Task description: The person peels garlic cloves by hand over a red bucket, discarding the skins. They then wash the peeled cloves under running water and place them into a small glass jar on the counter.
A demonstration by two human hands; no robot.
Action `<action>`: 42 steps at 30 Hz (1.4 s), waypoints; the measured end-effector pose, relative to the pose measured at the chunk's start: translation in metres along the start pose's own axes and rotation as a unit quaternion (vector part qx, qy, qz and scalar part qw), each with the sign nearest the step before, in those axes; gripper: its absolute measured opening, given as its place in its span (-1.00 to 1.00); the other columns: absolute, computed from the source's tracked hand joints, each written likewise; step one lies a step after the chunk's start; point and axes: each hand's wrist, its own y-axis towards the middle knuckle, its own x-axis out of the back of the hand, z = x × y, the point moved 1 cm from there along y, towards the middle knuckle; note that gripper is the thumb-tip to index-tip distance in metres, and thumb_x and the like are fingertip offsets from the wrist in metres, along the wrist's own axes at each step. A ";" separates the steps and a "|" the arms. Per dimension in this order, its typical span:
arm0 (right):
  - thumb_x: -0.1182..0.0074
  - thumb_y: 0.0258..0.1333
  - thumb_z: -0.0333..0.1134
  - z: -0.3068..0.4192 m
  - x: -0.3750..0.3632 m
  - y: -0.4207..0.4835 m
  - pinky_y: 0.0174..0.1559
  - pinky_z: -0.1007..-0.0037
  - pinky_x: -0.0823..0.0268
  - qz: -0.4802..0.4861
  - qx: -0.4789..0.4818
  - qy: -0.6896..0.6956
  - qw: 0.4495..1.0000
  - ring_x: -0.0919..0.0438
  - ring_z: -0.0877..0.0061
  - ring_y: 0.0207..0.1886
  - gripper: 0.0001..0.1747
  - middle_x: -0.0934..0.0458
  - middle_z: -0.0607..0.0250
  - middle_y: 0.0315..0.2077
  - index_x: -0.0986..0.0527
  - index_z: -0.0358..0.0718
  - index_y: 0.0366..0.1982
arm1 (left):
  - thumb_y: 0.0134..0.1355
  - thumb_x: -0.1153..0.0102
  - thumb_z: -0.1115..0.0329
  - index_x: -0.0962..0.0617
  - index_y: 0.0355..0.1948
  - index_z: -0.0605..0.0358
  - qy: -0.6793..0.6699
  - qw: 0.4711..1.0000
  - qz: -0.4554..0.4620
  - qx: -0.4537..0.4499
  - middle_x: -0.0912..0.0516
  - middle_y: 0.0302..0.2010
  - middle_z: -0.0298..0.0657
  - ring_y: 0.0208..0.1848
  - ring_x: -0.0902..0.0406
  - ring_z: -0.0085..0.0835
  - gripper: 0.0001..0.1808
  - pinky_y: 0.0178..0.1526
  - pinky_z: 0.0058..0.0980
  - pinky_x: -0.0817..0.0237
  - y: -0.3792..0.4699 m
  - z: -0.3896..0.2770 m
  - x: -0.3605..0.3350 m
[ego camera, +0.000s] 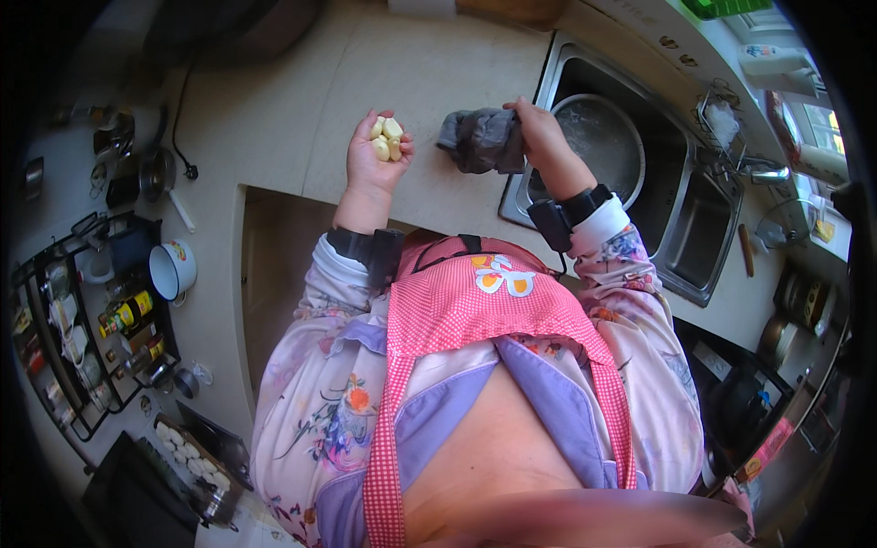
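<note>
Several peeled garlic cloves (388, 139) rest in the upturned palm of my left hand (373, 164), with the fingers curled around them. A crumpled dark grey cloth (483, 140) hangs from my right hand (541, 133), pinched at its right end. Both hands are over the pale countertop (425, 75), the right one beside the near left rim of the steel double sink (517, 195). Inside the larger basin is a round metal pan (596, 147); my right hand and forearm hide part of it.
On the left stand a white enamel mug (173, 269) and a black rack (82, 342) with bottles. A plugged cord (186, 164) lies on the counter. The faucet (766, 171) and a wire basket (719, 127) are behind the sink. A wooden-looking stick (746, 250) lies beside it.
</note>
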 end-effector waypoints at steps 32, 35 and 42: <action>0.15 0.23 -0.01 0.017 -0.059 -0.034 0.09 0.40 -0.22 0.136 0.036 0.161 0.977 -0.35 0.46 0.08 -0.47 -0.39 0.13 -0.01 -0.30 -0.22 0.09 | 0.24 0.13 0.32 -0.39 -0.04 0.17 0.482 0.758 0.156 -0.410 -0.42 -0.09 -0.05 0.00 -0.37 -0.19 -0.72 0.07 -0.33 -0.18 0.018 0.095 -0.061; 0.17 0.27 -0.15 0.027 -0.053 -0.028 -0.03 0.40 -0.33 0.133 0.041 0.246 0.959 -0.47 0.45 -0.09 -0.66 -0.46 0.14 -0.16 -0.33 -0.23 -0.07 | 0.26 0.25 0.32 -0.33 0.10 0.16 0.571 0.664 0.227 -0.426 -0.34 0.06 0.02 0.17 -0.22 -0.06 -0.61 0.27 -0.20 0.10 0.029 0.094 -0.065; 0.16 0.26 -0.17 0.026 -0.056 -0.029 -0.01 0.42 -0.30 0.051 0.139 0.244 0.958 -0.45 0.47 -0.10 -0.62 -0.46 0.16 -0.13 -0.30 -0.29 -0.03 | 0.33 0.42 0.03 -0.07 0.29 0.15 0.638 0.568 0.212 -0.475 -0.05 0.30 0.00 0.39 0.15 -0.12 -0.40 0.35 -0.19 0.53 0.043 0.092 -0.067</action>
